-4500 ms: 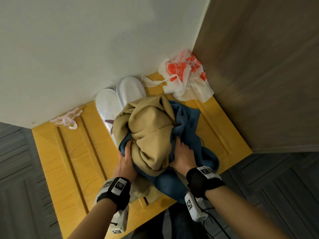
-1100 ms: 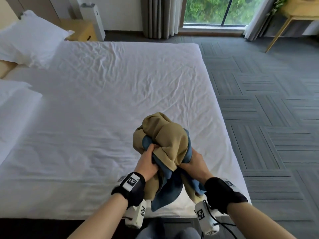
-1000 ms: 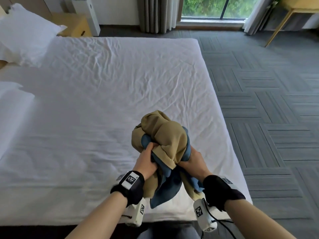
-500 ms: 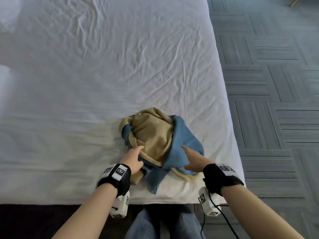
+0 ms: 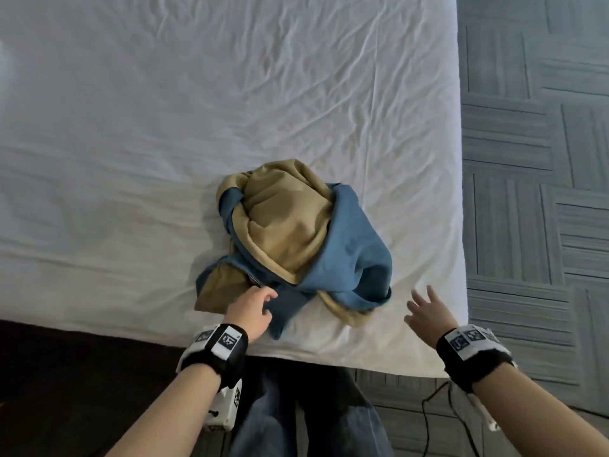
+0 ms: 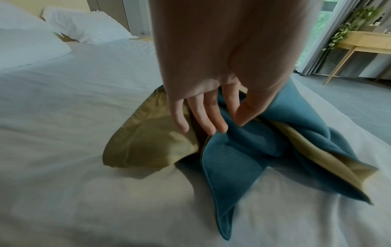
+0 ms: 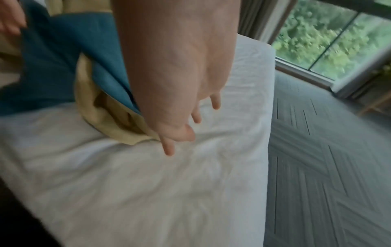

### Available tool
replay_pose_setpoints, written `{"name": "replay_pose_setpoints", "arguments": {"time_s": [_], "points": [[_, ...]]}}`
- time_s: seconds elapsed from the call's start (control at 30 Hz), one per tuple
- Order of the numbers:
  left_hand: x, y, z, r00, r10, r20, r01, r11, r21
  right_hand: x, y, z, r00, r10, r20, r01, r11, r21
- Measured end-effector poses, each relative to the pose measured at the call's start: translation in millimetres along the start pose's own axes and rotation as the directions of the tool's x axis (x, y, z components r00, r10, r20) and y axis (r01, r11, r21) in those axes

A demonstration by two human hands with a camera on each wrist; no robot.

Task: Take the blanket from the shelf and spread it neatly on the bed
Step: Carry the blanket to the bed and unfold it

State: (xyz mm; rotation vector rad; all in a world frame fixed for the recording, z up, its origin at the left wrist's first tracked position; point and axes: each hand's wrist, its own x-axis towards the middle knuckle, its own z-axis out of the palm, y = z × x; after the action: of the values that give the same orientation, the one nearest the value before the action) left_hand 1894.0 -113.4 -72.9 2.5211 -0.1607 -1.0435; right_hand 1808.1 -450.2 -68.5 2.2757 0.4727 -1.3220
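Near the foot corner of the bed (image 5: 164,127) our blanket (image 5: 296,232) lies in a crumpled heap, not yet spread. Our left hand (image 5: 252,311) touches its near edge with loose fingers; our right hand (image 5: 428,313) hovers beside it, splayed, holding nothing. Next, we judge, we must find two corners and pull them apart.

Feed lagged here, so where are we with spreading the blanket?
Done: the blue-and-tan blanket is off the shelf, bunched near the foot of the bed. In hand: left hand touches its near edge; right hand is open beside it. Left: unfolding and smoothing.
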Motion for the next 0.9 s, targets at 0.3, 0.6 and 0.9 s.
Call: {"name": "replay_pose_setpoints", "arguments": {"time_s": [0.3,0.6,0.9], "points": [[38.0,1.2,-22.6,0.834,0.169,-0.525,-0.120,0.985,0.127,68.3,13.5,-104.6,0.832,0.254,-0.493,-0.265,0.963,0.048],[88.2,-13.9,-45.5,0.952,0.171,-0.253,-0.076,0.936,0.345,118.8,-18.8,-171.0,0.780,0.114,-0.615,0.157,0.916,0.369],[126.3,9.2,-120.9,0.945,0.208,-0.254,-0.120,0.939,0.322,106.6,1.5,-207.3,0.822,0.056,-0.567,0.212,0.894,0.395]]}}
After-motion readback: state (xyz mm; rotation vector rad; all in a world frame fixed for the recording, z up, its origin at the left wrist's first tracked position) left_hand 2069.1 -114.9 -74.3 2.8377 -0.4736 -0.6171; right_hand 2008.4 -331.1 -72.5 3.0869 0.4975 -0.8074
